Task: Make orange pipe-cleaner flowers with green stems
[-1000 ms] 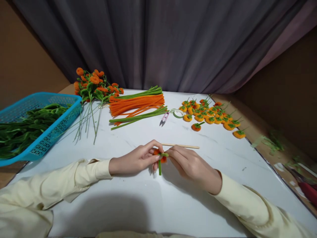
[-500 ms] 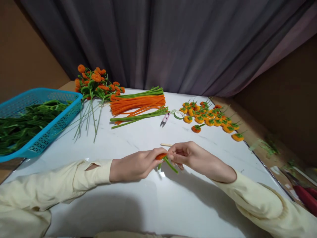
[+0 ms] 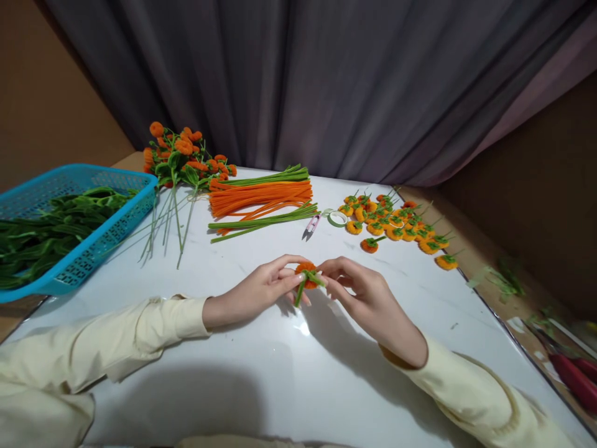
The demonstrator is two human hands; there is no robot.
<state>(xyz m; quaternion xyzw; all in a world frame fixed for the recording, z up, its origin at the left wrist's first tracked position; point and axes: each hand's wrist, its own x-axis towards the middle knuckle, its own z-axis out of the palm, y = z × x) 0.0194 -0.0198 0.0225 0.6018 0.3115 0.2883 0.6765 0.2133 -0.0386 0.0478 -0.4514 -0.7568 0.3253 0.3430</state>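
A small fuzzy orange flower head (image 3: 306,267) is held above the white table, its green underside facing me and green pipe cleaner ends sticking out. My left hand (image 3: 261,289) grips it from the left, thumb on the green part and fingers behind. From the other side my right hand (image 3: 361,286) pinches a short green end between thumb and fingertips. Beyond the hands lie pink-handled thread snips (image 3: 311,227) and a roll of green tape (image 3: 337,218).
Orange pipe cleaners (image 3: 261,198) and green pipe cleaners (image 3: 263,221) lie at the back. A blue basket (image 3: 77,267) of green leaves stands left, with a bunch of orange flowers (image 3: 180,149) behind. Several orange-yellow flower heads (image 3: 394,233) sit right, red-handled scissors (image 3: 576,379) farther right.
The flower head has been lifted slightly and turned so its green underside faces me. My right hand now pinches a green end, and the pale stick by it no longer shows.
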